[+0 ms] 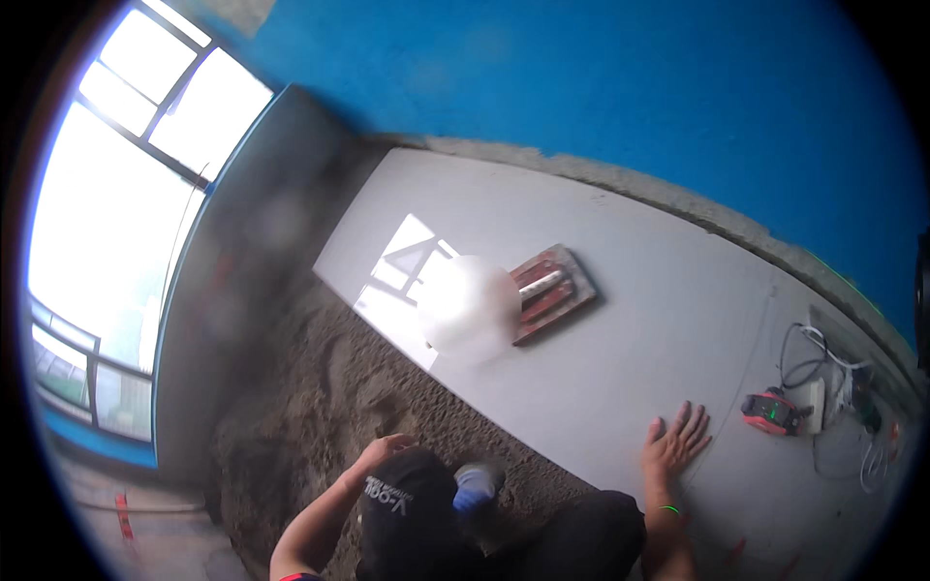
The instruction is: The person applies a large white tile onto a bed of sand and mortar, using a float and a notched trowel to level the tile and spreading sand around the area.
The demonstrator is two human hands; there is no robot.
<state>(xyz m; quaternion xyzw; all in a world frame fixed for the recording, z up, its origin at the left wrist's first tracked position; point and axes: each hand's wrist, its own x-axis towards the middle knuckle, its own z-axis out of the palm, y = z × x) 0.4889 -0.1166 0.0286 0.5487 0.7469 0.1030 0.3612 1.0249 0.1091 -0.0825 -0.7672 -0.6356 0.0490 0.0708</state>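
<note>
My right hand [676,443] lies flat on a large pale slab [620,339], fingers spread, holding nothing. My left hand [386,449] rests at my raised knee in black cloth [412,504]; its fingers lie loosely over it and are partly hidden. On the slab, ahead of both hands, is a worn red rectangular tool [554,292] with a pale bar handle, like a hand float. A bright, blurred white round patch [467,305] covers its left end, and what that is I cannot make out. Neither hand touches the tool.
Rough grey sand or mortar [339,373] borders the slab's near left edge. A red and black laser level [771,412] with green light stands at right, beside cables [809,353]. A blue wall [620,87] rises behind; a grey low wall and window [107,223] are left.
</note>
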